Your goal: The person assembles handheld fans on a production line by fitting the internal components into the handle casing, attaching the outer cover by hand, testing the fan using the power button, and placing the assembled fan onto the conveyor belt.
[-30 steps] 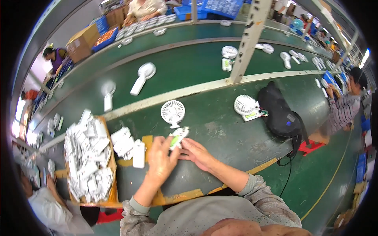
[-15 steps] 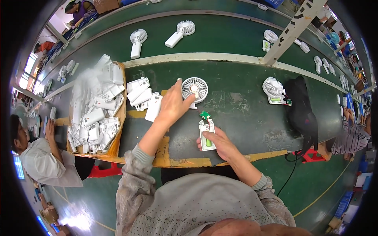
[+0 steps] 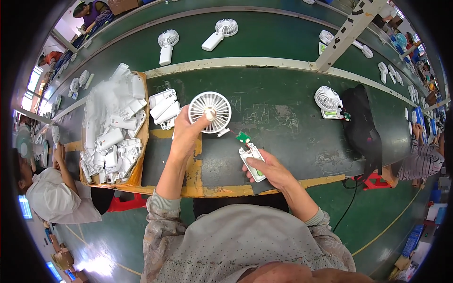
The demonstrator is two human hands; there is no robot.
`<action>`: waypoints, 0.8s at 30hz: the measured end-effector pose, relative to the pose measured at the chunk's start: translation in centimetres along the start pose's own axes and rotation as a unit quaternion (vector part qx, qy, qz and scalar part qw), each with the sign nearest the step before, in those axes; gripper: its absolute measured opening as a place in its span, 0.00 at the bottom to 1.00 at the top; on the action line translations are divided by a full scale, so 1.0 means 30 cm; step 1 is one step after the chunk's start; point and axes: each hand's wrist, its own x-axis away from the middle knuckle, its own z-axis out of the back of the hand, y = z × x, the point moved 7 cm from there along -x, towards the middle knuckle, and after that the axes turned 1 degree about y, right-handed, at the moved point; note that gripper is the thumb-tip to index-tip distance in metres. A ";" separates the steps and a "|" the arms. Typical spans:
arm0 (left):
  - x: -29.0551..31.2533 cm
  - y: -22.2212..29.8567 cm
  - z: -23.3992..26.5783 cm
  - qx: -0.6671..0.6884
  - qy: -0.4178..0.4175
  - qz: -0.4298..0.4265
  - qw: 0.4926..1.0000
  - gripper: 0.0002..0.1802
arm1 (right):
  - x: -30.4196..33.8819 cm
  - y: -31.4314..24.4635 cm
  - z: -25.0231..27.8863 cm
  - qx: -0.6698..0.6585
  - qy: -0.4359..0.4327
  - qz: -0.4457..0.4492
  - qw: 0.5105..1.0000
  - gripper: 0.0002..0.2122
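Note:
My left hand grips a round white fan head, its thumb over the hub. Thin wires run from it to a small green circuit board. Beyond the board, my right hand holds an open white handle shell, thumb laid across it. Part of a green battery shows inside the shell under that thumb. Just left of the fan head lie several loose white handle covers.
A cardboard box of white plastic parts stands at the left. To the right, another opened fan lies beside a black bag. Finished-looking fans rest beyond the pale rail. A slanted metal post rises at the back right.
My left hand has grasped the fan head and raised it toward the left and nearer. In my right hand the handle shell has tilted and shifted slightly right.

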 end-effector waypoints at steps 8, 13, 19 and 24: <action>0.211 0.076 -0.095 0.124 -0.109 0.030 0.986 0.33 | -0.011 0.015 0.027 -0.090 0.022 -0.045 0.995 0.23; 0.261 0.058 -0.161 0.072 -0.140 0.025 0.987 0.36 | 0.003 -0.017 -0.017 -0.045 0.020 -0.023 0.999 0.09; 0.201 0.015 -0.126 0.005 -0.041 -0.027 0.999 0.30 | 0.028 -0.014 -0.048 -0.058 -0.019 0.010 0.998 0.09; 0.196 -0.032 -0.139 0.022 -0.036 -0.019 0.999 0.30 | 0.046 -0.013 -0.062 -0.027 0.008 -0.002 1.000 0.10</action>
